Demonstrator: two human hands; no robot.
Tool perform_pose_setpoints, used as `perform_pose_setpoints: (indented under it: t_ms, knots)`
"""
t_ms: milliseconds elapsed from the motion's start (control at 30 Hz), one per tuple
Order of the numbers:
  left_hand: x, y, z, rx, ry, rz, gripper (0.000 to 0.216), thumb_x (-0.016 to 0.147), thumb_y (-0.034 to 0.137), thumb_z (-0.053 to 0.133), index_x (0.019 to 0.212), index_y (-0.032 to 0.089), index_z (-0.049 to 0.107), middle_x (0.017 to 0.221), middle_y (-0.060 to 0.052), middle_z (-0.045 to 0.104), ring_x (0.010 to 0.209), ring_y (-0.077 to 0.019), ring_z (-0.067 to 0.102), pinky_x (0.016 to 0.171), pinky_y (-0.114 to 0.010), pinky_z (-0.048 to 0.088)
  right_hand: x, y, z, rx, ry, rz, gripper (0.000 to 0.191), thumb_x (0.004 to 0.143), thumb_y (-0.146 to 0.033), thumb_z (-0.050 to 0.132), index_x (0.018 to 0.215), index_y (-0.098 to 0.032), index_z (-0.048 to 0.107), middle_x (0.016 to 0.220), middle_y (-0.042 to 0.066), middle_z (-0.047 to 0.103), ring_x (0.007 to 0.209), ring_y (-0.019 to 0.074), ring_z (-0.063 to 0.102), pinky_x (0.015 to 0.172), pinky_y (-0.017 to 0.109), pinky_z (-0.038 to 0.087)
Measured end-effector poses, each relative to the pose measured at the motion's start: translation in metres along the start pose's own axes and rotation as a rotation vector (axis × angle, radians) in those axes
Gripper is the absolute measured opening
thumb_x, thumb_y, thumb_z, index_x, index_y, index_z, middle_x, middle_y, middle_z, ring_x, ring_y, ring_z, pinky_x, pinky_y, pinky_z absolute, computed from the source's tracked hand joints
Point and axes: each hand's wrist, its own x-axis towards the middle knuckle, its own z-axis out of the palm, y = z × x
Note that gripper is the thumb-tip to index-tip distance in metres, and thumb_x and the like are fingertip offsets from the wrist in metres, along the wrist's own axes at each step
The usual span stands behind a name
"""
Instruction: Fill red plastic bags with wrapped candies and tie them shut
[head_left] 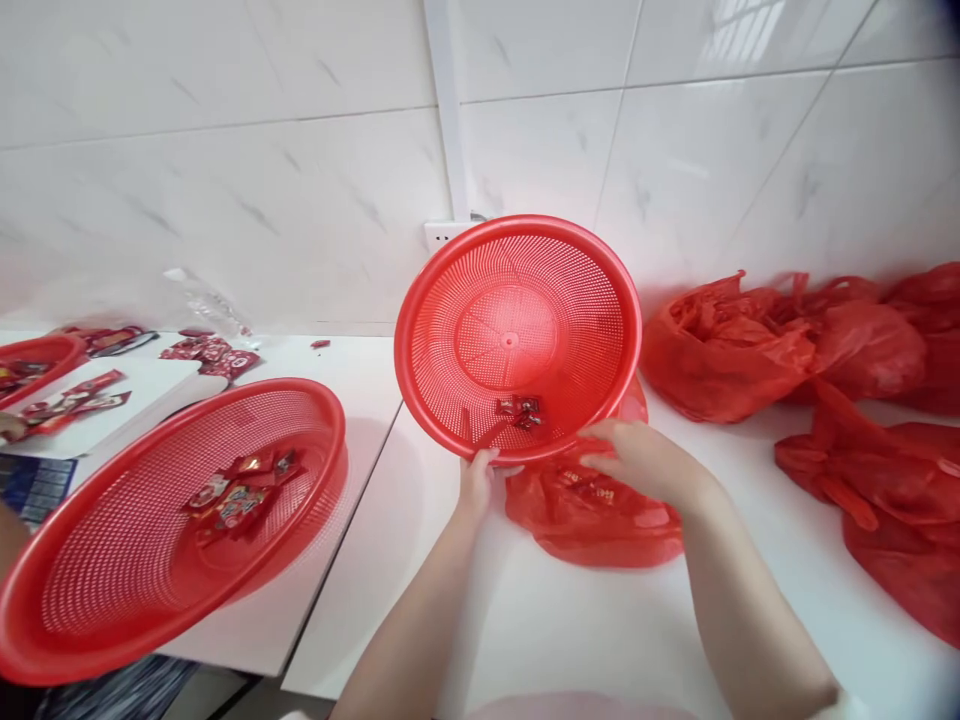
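Observation:
A round red mesh basket stands tilted up on its edge toward me, over a red plastic bag on the white table. A couple of small red-wrapped candies lie at its low rim. My left hand is closed on the basket's lower rim. My right hand rests at the rim on the right, fingers curled over the bag's opening; whether it grips anything I cannot make out.
A second red mesh basket with several candies sits on the left table. More candies and a third basket lie at far left. Several bunched red bags fill the right side. A tiled wall stands behind.

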Motion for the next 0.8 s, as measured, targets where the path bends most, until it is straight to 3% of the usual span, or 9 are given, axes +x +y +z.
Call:
perform_pose_setpoints:
  t_ms: [100, 300, 400, 500, 600, 700, 800]
  knots:
    - [-0.010, 0.003, 0.008, 0.042, -0.024, 0.030, 0.053, 0.067, 0.023, 0.067, 0.119, 0.022, 0.059, 0.105, -0.008, 0.070, 0.092, -0.0297, 0.067, 0.069, -0.044, 0.059, 0.010, -0.006, 0.013, -0.027, 0.172, 0.025, 0.025, 0.089, -0.028, 0.055, 0.110, -0.022, 0.068, 0.110, 0.009, 0.070, 0.097, 0.0250, 0.067, 0.084, 0.037, 0.052]
    - [-0.022, 0.003, 0.016, 0.018, -0.104, -0.036, 0.058, 0.065, 0.024, 0.070, 0.122, 0.021, 0.059, 0.104, -0.009, 0.071, 0.094, -0.0324, 0.067, 0.070, -0.044, 0.060, 0.032, -0.016, 0.047, -0.214, 0.084, -0.055, 0.019, 0.090, -0.022, 0.056, 0.105, -0.017, 0.066, 0.106, 0.012, 0.067, 0.100, 0.0252, 0.063, 0.087, 0.038, 0.049]
    - [-0.021, 0.002, 0.015, 0.016, -0.109, -0.056, 0.056, 0.064, 0.023, 0.069, 0.120, 0.019, 0.059, 0.103, -0.009, 0.071, 0.093, -0.0318, 0.068, 0.070, -0.044, 0.060, 0.037, -0.009, 0.052, -0.023, 0.165, -0.008, 0.020, 0.094, -0.021, 0.048, 0.099, -0.018, 0.067, 0.100, 0.009, 0.069, 0.095, 0.0202, 0.065, 0.086, 0.032, 0.049]
    - [-0.020, 0.003, 0.015, -0.001, -0.097, -0.066, 0.057, 0.063, 0.022, 0.068, 0.119, 0.018, 0.059, 0.102, -0.008, 0.071, 0.093, -0.0315, 0.068, 0.070, -0.046, 0.060, 0.038, 0.000, 0.049, 0.323, 0.228, 0.081, 0.022, 0.094, -0.027, 0.046, 0.103, -0.020, 0.065, 0.089, 0.004, 0.071, 0.074, 0.0159, 0.068, 0.073, 0.026, 0.052]
    - [-0.019, 0.005, 0.014, -0.016, -0.093, -0.054, 0.058, 0.064, 0.022, 0.068, 0.120, 0.020, 0.058, 0.103, -0.007, 0.071, 0.094, -0.0315, 0.068, 0.071, -0.047, 0.060, 0.036, 0.003, 0.041, 0.497, 0.222, 0.162, 0.029, 0.093, -0.037, 0.046, 0.108, -0.020, 0.062, 0.077, 0.002, 0.069, 0.052, 0.0135, 0.062, 0.055, 0.024, 0.050]
    - [-0.017, 0.004, 0.012, -0.022, -0.089, -0.025, 0.061, 0.065, 0.021, 0.069, 0.124, 0.025, 0.056, 0.113, -0.007, 0.068, 0.098, -0.0316, 0.067, 0.073, -0.047, 0.061, 0.031, 0.001, 0.028, 0.505, 0.158, 0.187, 0.033, 0.093, -0.045, 0.043, 0.092, -0.019, 0.063, 0.064, 0.000, 0.065, 0.045, 0.0127, 0.056, 0.046, 0.023, 0.045]
    - [-0.016, 0.003, 0.010, -0.019, -0.072, -0.013, 0.064, 0.065, 0.021, 0.070, 0.127, 0.028, 0.054, 0.118, -0.007, 0.067, 0.101, -0.0324, 0.066, 0.072, -0.046, 0.061, 0.025, 0.000, 0.015, 0.329, 0.063, 0.136, 0.043, 0.091, -0.049, 0.048, 0.063, -0.018, 0.056, 0.054, -0.001, 0.059, 0.047, 0.0118, 0.053, 0.048, 0.023, 0.040]
